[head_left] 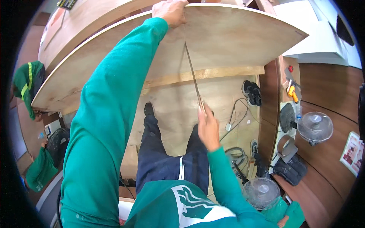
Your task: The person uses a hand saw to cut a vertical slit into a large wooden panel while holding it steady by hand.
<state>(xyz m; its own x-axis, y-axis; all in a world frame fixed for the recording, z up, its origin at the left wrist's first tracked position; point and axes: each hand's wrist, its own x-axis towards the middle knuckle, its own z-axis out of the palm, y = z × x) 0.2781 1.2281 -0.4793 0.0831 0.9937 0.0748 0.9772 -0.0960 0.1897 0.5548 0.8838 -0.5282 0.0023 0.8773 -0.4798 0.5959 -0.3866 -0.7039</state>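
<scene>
Plywood sheet (228,38), one large pale panel, lies tilted across the upper part of the head view, above the plywood floor (171,110) on which the person stands. One thin metal strip (193,74), long and narrow, runs down from the sheet's far edge to below its near edge. The left hand (171,11) rests on the far edge, fingers curled over it and pinning the strip's top end. The right hand (208,127) is lower, between the sheet and the person's legs, its fingers clenched around the strip's lower end. Two green sleeves come up from the lower edge. Two fans show at the right: one (315,127) beside a wooden wall, another (261,193) lower down. One pair of dark sandals (252,93) lies on the floor under the sheet's edge, near loose cables (237,114). One yellow-handled tool (292,93) lies on a ledge. At the far left, two other people in green clothing (28,81) are partly seen.
</scene>
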